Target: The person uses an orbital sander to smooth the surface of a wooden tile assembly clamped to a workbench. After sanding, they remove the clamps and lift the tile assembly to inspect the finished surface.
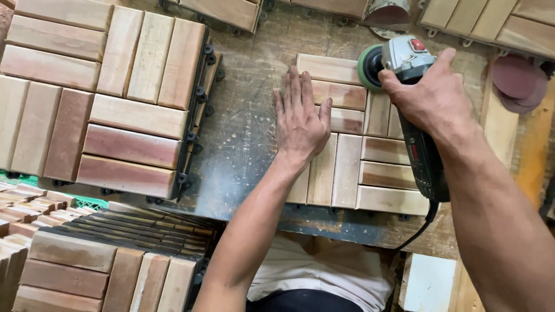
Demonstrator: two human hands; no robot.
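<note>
The left hand [300,124] lies flat and open, fingers spread, on the left slats of the wooden deck tile [347,167] that sits in the middle of the scratched, dusty surface [243,133], while the right hand [430,98] has its grip closed around the angle grinder [413,104], whose green sanding disc [370,66] meets the tile's far edge. Sanding well here seems to call for firm downward pressure from the flat palm, the disc kept nearly level, and fingertips well left of it.
</note>
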